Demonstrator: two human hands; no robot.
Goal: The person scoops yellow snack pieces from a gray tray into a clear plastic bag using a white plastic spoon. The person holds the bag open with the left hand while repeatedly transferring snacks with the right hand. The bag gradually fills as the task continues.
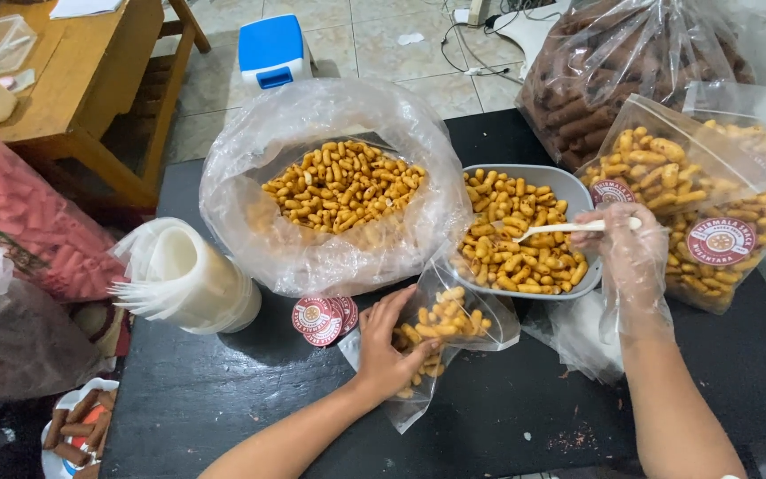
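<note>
My left hand grips a small clear plastic pouch partly filled with yellow snack sticks, holding its mouth up against the rim of a grey tray. My right hand, in a thin clear plastic glove, holds a white spoon whose bowl rests on the yellow snacks heaped in that tray. A large clear bag of the same snacks stands open just left of the tray. A few round red stickers lie beside my left hand.
Filled, sticker-sealed pouches pile up at the right, with a big bag of brown sticks behind. A stack of clear bags lies at left on the black table. Pink snacks, a wooden table and a blue-lidded box stand beyond.
</note>
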